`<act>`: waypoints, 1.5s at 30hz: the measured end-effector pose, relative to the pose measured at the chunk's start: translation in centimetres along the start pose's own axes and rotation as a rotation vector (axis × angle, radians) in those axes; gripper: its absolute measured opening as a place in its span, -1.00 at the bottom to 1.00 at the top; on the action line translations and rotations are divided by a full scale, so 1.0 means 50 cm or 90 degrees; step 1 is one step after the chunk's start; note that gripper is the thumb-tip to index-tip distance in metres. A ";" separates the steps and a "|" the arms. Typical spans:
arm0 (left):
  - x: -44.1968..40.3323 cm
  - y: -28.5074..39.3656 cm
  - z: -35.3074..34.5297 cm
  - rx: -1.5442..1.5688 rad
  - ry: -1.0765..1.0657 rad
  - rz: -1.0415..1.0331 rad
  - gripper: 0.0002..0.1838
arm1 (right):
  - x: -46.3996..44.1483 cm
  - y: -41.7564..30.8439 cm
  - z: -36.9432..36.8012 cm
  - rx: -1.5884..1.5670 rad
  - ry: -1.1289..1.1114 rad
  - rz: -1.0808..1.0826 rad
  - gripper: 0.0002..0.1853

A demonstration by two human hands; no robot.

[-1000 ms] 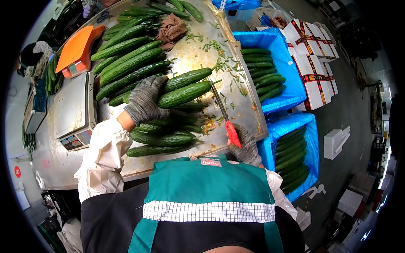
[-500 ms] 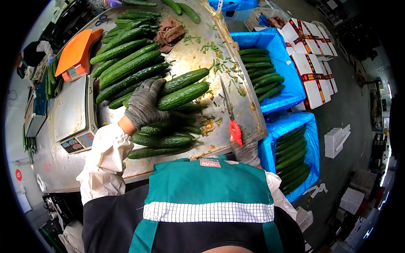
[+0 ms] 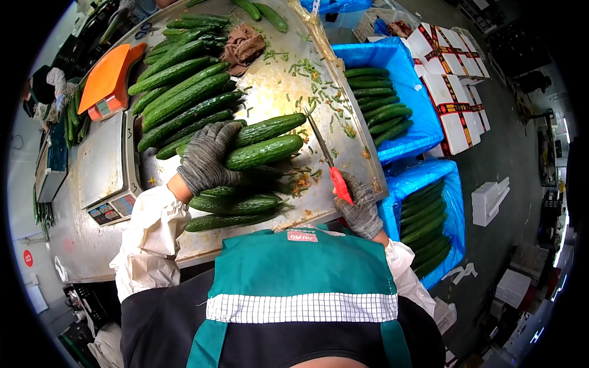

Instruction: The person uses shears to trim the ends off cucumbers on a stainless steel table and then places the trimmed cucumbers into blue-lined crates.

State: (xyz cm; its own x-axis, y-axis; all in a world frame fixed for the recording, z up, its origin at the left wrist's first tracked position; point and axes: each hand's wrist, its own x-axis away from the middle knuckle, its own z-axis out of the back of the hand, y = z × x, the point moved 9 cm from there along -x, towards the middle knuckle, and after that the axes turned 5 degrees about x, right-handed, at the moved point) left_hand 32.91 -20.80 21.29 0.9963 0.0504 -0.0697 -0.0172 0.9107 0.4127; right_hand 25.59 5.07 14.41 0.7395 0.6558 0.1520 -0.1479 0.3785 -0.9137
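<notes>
My left hand (image 3: 210,156), in a grey knit glove, is closed around two cucumbers (image 3: 264,152) lying side by side, their far ends pointing right. In my gloved right hand (image 3: 361,207) are scissors with red handles (image 3: 338,184). Their long blades reach up and left, and the tip is close to the stem end of the upper held cucumber. Whether the blades touch the stem I cannot tell. More cucumbers (image 3: 236,204) lie below my left hand, and a row of them (image 3: 184,98) stretches behind it.
Stem trimmings litter the metal table (image 3: 288,83). A brown cloth (image 3: 243,46), an orange scale (image 3: 110,80) and a flat weighing scale (image 3: 104,162) rest on it. Blue-lined crates (image 3: 423,132) of cucumbers stand to the right, near white boxes (image 3: 451,101). Other people work at upper left.
My right hand has come up from the table's near edge, and the scissors have moved up and left toward the cucumber's stem end. The left hand's hold has shifted slightly left.
</notes>
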 end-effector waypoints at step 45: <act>-0.054 -0.446 0.184 -0.310 0.111 0.113 -0.16 | 0.046 0.180 0.007 -0.083 0.087 -0.116 -0.45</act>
State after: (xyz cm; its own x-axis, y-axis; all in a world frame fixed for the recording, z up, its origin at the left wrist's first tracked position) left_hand 31.39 -45.00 20.62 0.9468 0.2495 -0.2035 -0.2615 0.9646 -0.0343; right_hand 25.72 10.22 6.66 0.8292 0.4867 0.2748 0.0758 0.3893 -0.9180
